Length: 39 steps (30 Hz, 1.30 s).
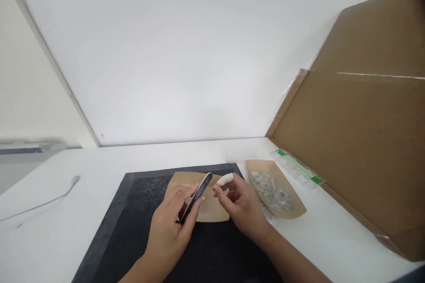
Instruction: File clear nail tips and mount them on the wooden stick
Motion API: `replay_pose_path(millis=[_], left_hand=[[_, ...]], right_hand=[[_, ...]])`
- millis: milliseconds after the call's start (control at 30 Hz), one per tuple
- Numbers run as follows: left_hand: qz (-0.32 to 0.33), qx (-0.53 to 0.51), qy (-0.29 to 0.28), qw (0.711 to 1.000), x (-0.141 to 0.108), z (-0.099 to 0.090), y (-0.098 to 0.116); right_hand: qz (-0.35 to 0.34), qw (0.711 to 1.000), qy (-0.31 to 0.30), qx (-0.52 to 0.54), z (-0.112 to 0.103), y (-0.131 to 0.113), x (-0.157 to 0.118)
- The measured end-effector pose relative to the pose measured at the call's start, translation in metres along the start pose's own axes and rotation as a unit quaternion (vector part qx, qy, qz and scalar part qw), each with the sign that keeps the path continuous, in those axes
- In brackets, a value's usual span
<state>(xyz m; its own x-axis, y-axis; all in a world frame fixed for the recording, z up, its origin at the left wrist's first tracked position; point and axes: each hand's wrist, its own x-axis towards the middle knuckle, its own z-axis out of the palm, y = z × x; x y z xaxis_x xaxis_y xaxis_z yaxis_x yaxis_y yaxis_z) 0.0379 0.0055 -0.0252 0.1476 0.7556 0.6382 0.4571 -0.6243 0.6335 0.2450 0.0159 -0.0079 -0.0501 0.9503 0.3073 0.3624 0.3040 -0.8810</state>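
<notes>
A black nail file (pixel 199 193) with a pale edge is pinched between the thumb and fingers of my left hand (pixel 171 216), slanting up to the right. My right hand (pixel 244 205) is just to the right of the file's tip, apart from it. Its thumb and index finger are pressed together, and whatever small thing may be between them cannot be made out. White tape (pixel 226 180) is wrapped round that index finger. Below both hands lies a brown paper tray (pixel 212 212), partly hidden by them, on a black mat (pixel 206 252).
A second brown paper tray (pixel 299 211) to the right holds several small clear plastic packets (pixel 272 192). Beyond it lies a clear strip with a green pattern (pixel 300 168). A cardboard panel (pixel 361 132) stands along the right side. A thin cable (pixel 63 195) lies at the left on the white table (pixel 43 239).
</notes>
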Motion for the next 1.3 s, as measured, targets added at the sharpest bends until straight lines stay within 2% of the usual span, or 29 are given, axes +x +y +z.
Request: replay_pose_path(millis=[233, 433, 600, 733, 967, 1300], left_hand=[[0.004, -0.012, 0.007, 1.0, 0.004, 0.0, 0.004], [-0.009, -0.011, 0.0, 1.0, 0.002, 0.0, 0.005], [-0.015, -0.008, -0.01, 1.0, 0.001, 0.0, 0.007], [0.005, -0.018, -0.017, 1.0, 0.0, 0.001, 0.008], [-0.004, -0.053, -0.021, 0.998, 0.002, 0.0, 0.013], [0.004, -0.053, -0.011, 0.999, 0.002, -0.001, 0.013]], right_hand=[[-0.055, 0.997, -0.025, -0.046, 0.0, 0.0, 0.001], [-0.095, 0.993, -0.018, -0.073, -0.001, -0.001, 0.001], [-0.18, 0.967, 0.028, -0.181, 0.003, 0.0, -0.003], [-0.214, 0.943, 0.049, -0.25, 0.005, 0.002, -0.007], [-0.236, 0.915, 0.063, -0.32, 0.007, 0.0, -0.011], [-0.235, 0.923, 0.068, -0.296, 0.006, 0.002, -0.011]])
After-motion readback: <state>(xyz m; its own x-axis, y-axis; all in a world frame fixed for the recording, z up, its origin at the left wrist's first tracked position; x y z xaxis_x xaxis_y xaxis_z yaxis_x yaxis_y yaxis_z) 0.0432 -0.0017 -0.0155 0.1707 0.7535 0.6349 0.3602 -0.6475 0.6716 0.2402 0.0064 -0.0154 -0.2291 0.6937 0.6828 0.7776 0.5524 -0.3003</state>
